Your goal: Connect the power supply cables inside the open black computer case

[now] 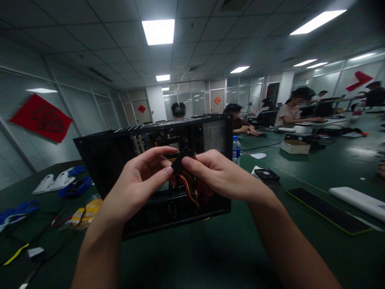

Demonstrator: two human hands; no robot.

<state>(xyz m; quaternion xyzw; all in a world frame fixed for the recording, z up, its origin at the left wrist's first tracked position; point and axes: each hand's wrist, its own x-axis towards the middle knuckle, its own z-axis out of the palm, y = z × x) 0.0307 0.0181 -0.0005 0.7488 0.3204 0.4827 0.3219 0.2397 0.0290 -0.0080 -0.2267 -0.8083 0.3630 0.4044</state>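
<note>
Pinching what looks like a black connector (182,159), both hands (180,176).

Head camera looking forward over the green table

The single camera is sitting on the person's head and facing forward, tilted slightly down. It is staying close to both hands at the frame centre, and it is taking in the ceiling lights across the top and the table (192,257) below.

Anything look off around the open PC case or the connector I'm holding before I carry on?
Nothing looks damaged. Both hands, left hand and right hand, pinch a black connector trailing red and yellow wires before the open computer case. Loose cables clutter the green table at left.
</note>
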